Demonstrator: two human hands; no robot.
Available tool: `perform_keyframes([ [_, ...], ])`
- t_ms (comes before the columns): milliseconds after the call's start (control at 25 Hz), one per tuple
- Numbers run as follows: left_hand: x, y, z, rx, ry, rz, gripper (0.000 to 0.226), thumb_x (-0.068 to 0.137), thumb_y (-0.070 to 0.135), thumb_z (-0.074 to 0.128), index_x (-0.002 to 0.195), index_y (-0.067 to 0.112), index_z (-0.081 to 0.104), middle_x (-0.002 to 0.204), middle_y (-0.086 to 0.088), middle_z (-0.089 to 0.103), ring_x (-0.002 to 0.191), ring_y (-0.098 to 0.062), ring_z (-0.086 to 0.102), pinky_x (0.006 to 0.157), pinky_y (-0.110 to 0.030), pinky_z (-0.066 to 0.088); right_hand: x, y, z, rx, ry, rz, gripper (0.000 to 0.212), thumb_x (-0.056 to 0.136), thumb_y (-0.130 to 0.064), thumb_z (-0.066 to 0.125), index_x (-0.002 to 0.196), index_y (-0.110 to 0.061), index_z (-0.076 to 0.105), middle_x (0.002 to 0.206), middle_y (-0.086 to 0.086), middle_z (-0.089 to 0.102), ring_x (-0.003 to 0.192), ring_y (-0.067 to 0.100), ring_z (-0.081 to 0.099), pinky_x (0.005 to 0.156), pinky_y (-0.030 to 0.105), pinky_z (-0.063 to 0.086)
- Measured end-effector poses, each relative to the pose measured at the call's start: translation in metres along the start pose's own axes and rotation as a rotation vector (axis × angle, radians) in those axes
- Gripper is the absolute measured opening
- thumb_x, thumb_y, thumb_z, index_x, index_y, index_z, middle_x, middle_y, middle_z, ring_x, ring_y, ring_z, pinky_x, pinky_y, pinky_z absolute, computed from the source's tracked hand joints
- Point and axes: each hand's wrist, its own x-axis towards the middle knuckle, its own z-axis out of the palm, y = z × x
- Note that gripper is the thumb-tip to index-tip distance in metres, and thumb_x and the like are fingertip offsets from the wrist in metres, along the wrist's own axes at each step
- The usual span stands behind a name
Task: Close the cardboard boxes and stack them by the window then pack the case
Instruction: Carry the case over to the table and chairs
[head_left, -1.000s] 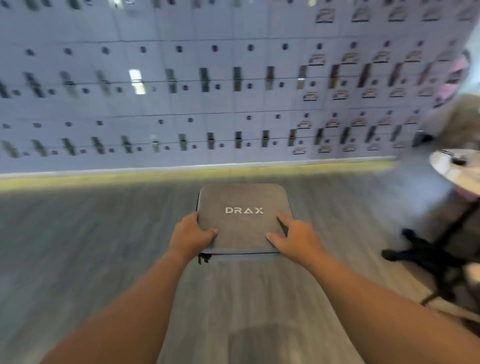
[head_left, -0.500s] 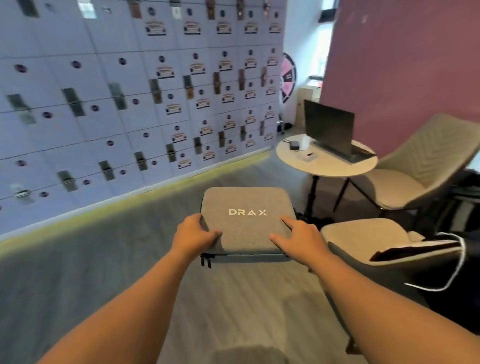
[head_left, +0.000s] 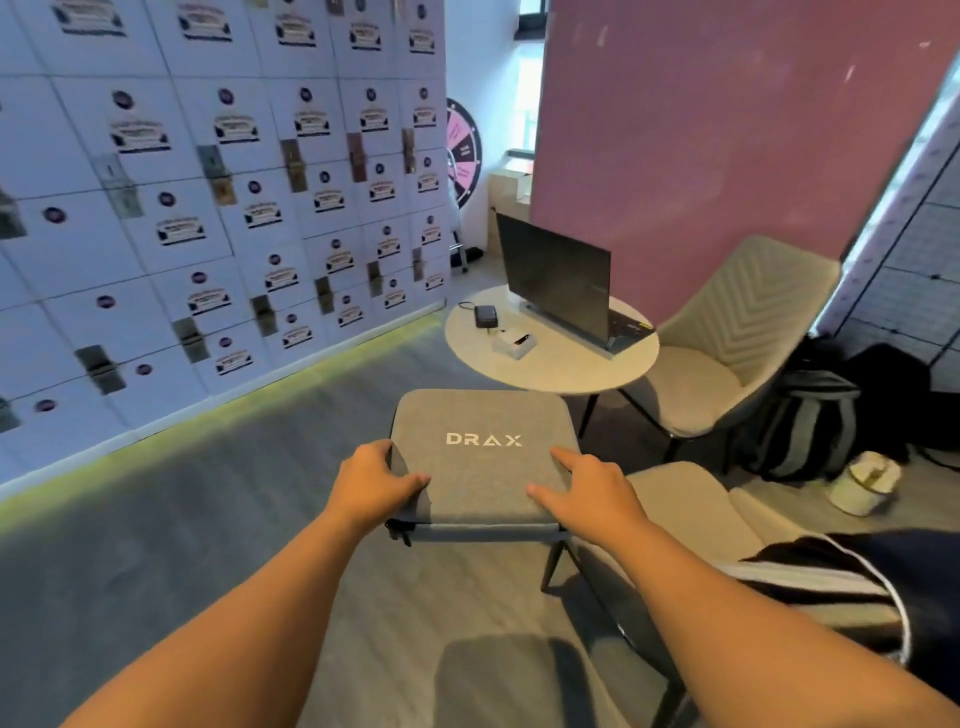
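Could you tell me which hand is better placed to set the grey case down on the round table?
Probably the right hand: it holds the case on the side nearer the round table, which lies ahead to the right. The left hand grips the far side.

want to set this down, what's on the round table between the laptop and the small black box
In the head view, only bare tabletop lies between the laptop and the black box; a white box sits just nearer the camera.

You can read one word, "DRAX", in big pale letters on top of the grey case (head_left: 483, 457). The lockers (head_left: 208, 208) on your left have stickers, and the far wheel (head_left: 464, 150) has words, but both are too blurry to read.
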Motion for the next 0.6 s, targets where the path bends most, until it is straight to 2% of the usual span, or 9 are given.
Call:
perform_keyframes([
  [200,0.099,0.013,0.008,0.0,-0.036,0.022,0.046,0.078,0.037,0.081,0.116,0.015,0.066,0.104,-0.002,0.071,0.094,-0.022,0.066,0.081,-0.041,0.059,0.085,0.004,-0.008,-0.008,0.022,0.032,0.077,0.073,-0.069,0.063,0.141,-0.034,0.052,0.128,-0.003,0.066,0.114,0.025,0.062,0.083,0.035,0.05],
  [440,0.218,0.006,0.031,0.033,-0.152,0.033,0.046,0.079,0.035,0.081,0.118,0.016,0.065,0.102,0.001,0.068,0.094,-0.02,0.064,0.081,-0.038,0.058,0.178,0.016,0.014,0.038,0.018,0.136,0.084,0.074,-0.069,0.065,0.147,-0.033,0.046,0.131,-0.004,0.064,0.115,0.021,0.061,0.079,0.026,0.046],
  [600,0.297,0.002,0.046,0.054,-0.217,0.035,0.049,0.08,0.032,0.081,0.123,0.015,0.063,0.11,-0.001,0.069,0.101,-0.023,0.064,0.088,-0.04,0.056,0.242,0.022,0.033,0.06,0.012,0.202,0.083,0.076,-0.068,0.066,0.148,-0.032,0.046,0.131,-0.003,0.063,0.115,0.02,0.061,0.078,0.023,0.044],
])
